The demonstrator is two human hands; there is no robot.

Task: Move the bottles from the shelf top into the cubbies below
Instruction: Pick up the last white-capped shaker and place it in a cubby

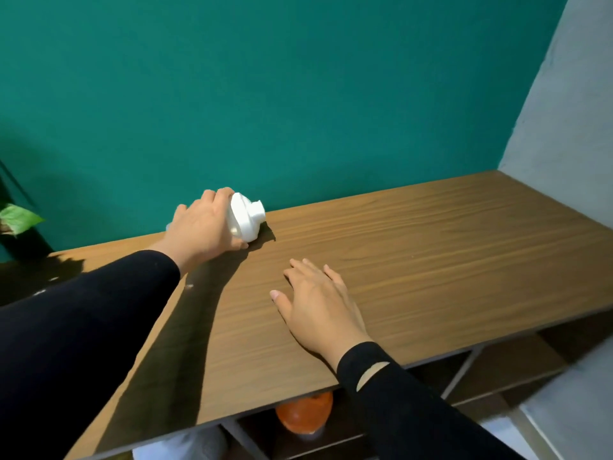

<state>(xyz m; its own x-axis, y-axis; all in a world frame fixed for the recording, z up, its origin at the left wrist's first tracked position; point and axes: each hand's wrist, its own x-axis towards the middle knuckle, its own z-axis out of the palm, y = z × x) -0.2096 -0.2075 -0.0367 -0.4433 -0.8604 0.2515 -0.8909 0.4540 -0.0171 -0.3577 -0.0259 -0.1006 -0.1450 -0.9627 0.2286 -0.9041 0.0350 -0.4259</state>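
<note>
A white bottle [246, 218] lies tilted on its side near the back left of the wooden shelf top [431, 247], cap pointing right. My left hand [202, 227] is closed around its body, hiding most of it. My right hand [318, 300] rests flat on the shelf top near the front edge, fingers spread, holding nothing. Below the front edge, an orange bottle top [303, 415] shows inside a cubby [331, 439].
A teal wall runs behind the shelf, and a grey wall [564, 111] closes off the right end. A green leaf [18, 219] hangs at the far left. More cubbies [504, 370] with thin dividers open under the shelf's right part.
</note>
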